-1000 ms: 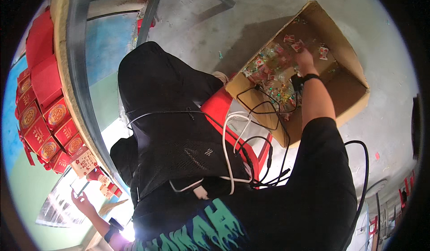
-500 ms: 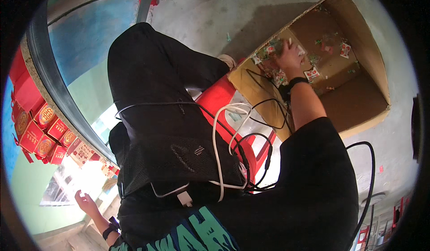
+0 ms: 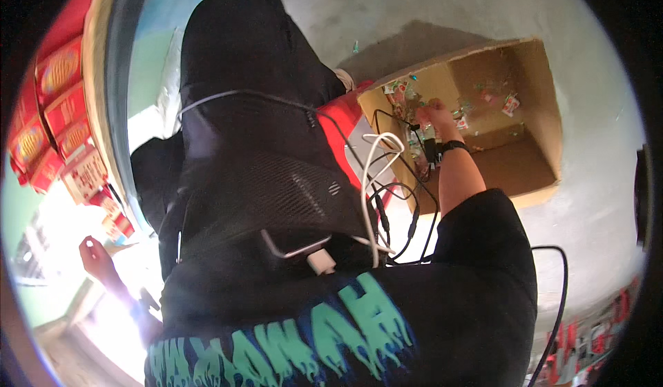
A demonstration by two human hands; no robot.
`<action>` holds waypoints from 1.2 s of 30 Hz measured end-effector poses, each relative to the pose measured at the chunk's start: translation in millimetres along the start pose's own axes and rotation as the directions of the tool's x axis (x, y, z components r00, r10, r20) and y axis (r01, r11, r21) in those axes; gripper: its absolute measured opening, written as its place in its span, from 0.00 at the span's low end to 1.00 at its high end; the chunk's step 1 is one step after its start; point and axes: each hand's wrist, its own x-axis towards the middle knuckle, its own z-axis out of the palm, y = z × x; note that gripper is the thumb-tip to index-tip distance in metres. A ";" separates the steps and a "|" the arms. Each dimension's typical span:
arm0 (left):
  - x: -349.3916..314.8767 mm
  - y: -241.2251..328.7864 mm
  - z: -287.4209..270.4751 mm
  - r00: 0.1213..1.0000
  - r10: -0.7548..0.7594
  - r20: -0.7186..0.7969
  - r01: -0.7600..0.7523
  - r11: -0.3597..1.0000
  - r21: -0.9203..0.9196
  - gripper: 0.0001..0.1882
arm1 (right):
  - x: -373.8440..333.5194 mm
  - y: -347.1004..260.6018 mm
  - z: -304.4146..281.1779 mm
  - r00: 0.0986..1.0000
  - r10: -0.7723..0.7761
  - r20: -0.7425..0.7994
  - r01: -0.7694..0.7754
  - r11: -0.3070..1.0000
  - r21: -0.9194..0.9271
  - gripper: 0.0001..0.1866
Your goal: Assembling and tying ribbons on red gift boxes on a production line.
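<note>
My right hand reaches into an open cardboard box, over a heap of small wrapped sweets along its near left side. The fingers are drawn together. Whatever lies between them is too small to make out. Off to the lower left, my left hand is raised away from the box beside a bright patch, fingers curled in. A small white spot shows at its fingertips, and I cannot tell what it is.
Red printed boxes stand on a ledge at the left. A white cable and black cables loop between my lap and the cardboard box. Part of a red stool shows by my leg, and loose wrapped sweets lie farther right in the box.
The view has turned, so the cardboard box sits lower and straighter in it. My right hand has drawn in its fingers over the sweets. My left hand stays raised, its fingers more curled.
</note>
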 end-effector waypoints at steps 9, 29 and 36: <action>-33.2 -13.3 64.6 0.966 -0.213 -0.144 0.146 0.916 -0.374 0.08 | -100.6 -41.9 -69.3 0.977 0.061 -0.206 -0.048 0.997 0.067 0.08; 55.1 58.4 77.0 0.911 -0.246 -0.332 -0.044 0.741 -0.670 0.35 | -391.5 -370.8 -3.5 0.862 -0.498 -0.090 0.499 0.807 0.317 0.17; 70.8 71.0 49.3 0.925 -0.181 -0.334 -0.193 0.533 -0.824 0.26 | -501.7 -538.1 125.2 0.331 -0.772 0.543 0.865 0.478 0.152 0.16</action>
